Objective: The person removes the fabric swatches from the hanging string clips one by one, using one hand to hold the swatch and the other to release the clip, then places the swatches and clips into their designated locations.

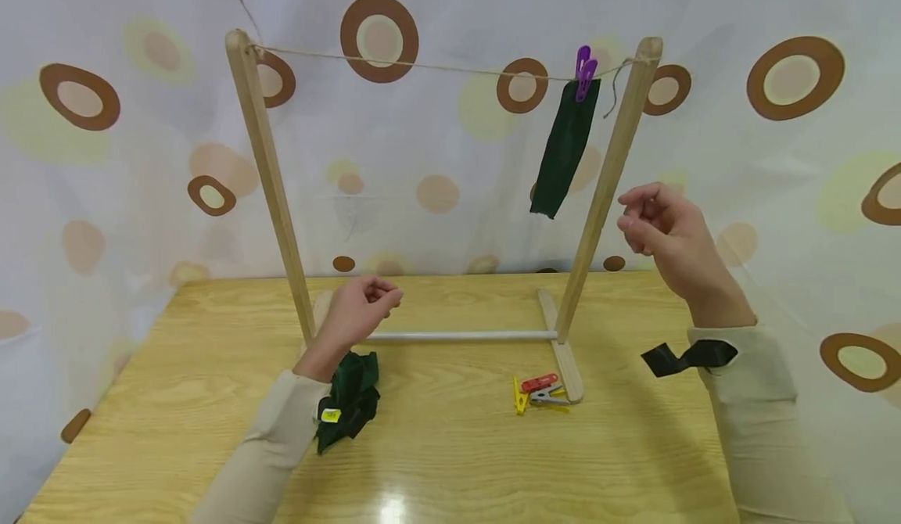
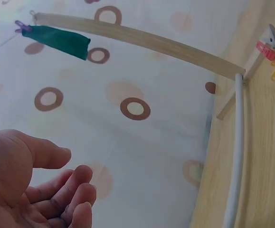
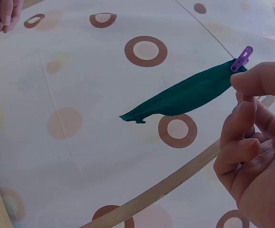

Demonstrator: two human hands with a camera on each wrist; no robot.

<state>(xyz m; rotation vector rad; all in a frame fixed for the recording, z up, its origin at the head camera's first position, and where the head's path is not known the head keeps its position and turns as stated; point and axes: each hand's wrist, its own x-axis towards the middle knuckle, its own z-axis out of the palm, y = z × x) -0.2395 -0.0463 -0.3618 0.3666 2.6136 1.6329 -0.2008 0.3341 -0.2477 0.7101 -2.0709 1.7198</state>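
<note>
A strip of dark green cloth [image 1: 566,152] hangs from a twine line [image 1: 436,66] near its right end, clipped by a purple clothespin [image 1: 584,74]. My right hand [image 1: 665,231] hovers to the right of the right wooden post [image 1: 608,188], fingers loosely curled around nothing. Over the left foot of the frame, my left hand [image 1: 359,309] is in the air with relaxed, bent fingers, holding nothing. Partly behind the left wrist, a crumpled pile of green cloth [image 1: 355,387] lies on the table. In the left wrist view, the left palm [image 2: 14,175] shows bare.
Several clothespins [image 1: 542,393], red, grey and yellow, lie by the frame's right foot [image 1: 570,371]. A white rod [image 1: 464,336] joins the two feet low down. The left post [image 1: 271,180] leans outward at its top. A patterned curtain [image 1: 436,133] hangs behind the wooden table [image 1: 436,446].
</note>
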